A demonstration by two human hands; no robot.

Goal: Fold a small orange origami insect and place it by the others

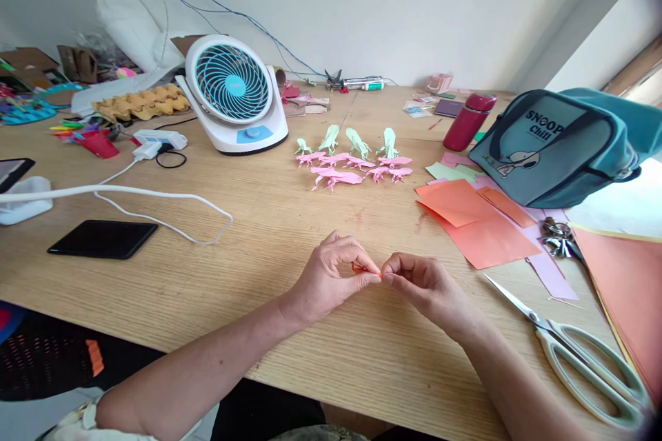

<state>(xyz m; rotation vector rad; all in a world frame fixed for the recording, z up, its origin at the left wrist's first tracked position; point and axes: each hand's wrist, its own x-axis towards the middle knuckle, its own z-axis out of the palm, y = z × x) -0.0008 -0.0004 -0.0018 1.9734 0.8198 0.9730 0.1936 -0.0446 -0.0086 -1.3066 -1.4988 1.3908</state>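
Observation:
My left hand [331, 275] and my right hand [421, 286] meet over the front of the wooden table, fingertips nearly touching. Between them they pinch a small folded piece of orange paper [358, 267]; most of it is hidden behind my left fingers, so its shape cannot be made out. Beyond my hands stand several folded paper figures, green ones [358, 143] at the back and pink ones [337, 178] in front. To the right of my right hand lie orange paper sheets [465, 210] and open scissors [579, 351] with pale handles.
A white desk fan [232, 93] stands at the back left. At left are a black phone [102, 239] and a looping white cable [155, 191]. A red flask [469, 122] and a teal bag [548, 145] stand at right, near keys [556, 234].

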